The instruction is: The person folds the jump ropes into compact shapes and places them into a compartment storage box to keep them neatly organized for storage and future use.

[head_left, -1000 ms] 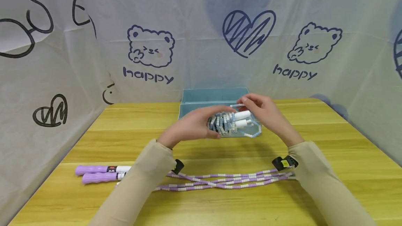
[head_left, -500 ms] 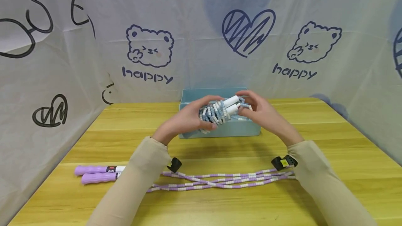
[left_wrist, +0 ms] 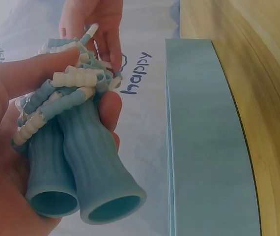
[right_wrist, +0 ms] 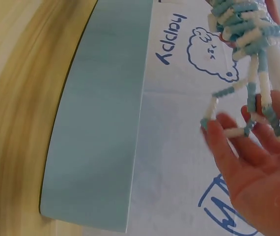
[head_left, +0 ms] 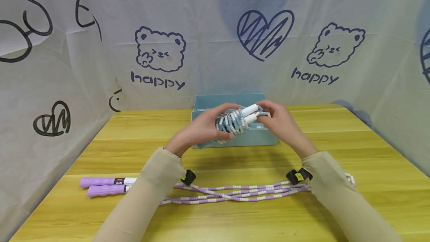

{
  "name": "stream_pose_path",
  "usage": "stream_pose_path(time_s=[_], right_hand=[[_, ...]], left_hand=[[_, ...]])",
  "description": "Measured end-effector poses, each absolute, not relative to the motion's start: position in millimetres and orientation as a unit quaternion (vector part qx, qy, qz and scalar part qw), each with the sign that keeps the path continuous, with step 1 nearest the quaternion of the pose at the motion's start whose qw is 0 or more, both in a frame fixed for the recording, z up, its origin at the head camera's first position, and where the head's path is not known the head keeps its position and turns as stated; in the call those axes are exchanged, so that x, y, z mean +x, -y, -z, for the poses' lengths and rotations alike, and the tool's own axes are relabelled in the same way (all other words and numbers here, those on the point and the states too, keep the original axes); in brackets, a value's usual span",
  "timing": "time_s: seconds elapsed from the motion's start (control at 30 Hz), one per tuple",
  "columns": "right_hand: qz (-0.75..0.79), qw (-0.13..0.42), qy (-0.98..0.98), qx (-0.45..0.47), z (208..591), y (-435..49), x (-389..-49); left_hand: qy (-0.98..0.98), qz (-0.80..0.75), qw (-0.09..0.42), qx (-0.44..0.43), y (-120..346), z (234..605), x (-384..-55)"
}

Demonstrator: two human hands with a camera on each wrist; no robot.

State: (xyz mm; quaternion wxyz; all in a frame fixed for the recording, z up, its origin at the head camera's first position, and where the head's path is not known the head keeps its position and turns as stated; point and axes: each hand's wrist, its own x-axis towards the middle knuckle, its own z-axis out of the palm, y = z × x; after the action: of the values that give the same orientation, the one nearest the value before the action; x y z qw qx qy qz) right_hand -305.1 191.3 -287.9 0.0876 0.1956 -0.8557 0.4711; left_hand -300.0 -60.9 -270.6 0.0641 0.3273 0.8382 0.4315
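Note:
Above the light-blue box, my left hand point(head_left: 201, 127) grips a bundled blue-and-white beaded jump rope point(head_left: 230, 121). Its beaded cord is wound around the two handles, whose white ends point to the right. In the left wrist view, the flared blue handles point(left_wrist: 98, 162) stick out side by side from under the coils, with the palm and fingers around them. My right hand point(head_left: 283, 123) holds the loose beaded strands beyond the white ends. The right wrist view has a small beaded loop point(right_wrist: 213, 110) hanging at the fingers of that hand.
A light-blue box point(head_left: 258, 138) stands at the table's back, behind and below the hands. Nearer lies a purple-and-white beaded jump rope point(head_left: 231, 198), stretched across the table, its purple handles point(head_left: 105, 190) at left, partly behind the left sleeve. A printed cloth point(head_left: 208, 59) hangs behind.
Both hands and the bundled jump rope have shifted up and left, and the handle ends tilt upward. My right hand has moved from the outer loop to the strands close by the handle ends.

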Motion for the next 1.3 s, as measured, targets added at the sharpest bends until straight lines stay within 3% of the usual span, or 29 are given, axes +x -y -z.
stream_pose_path(time_s=[0.27,0.67,0.9,1.3], right_hand=[[-0.508,0.054,0.842,0.173,291,-186,-306],[-0.582,0.018,0.79,0.195,293,-188,-309],[-0.582,0.008,0.792,0.185,287,-190,-306],[-0.593,-0.073,0.77,0.222,282,-202,-308]], left_hand=[[-0.854,-0.41,0.045,0.316,59,270,-299],[-0.853,-0.424,0.056,0.298,58,272,-302],[-0.818,-0.489,0.099,0.287,60,274,-305],[-0.797,-0.515,0.144,0.283,64,271,-304]])
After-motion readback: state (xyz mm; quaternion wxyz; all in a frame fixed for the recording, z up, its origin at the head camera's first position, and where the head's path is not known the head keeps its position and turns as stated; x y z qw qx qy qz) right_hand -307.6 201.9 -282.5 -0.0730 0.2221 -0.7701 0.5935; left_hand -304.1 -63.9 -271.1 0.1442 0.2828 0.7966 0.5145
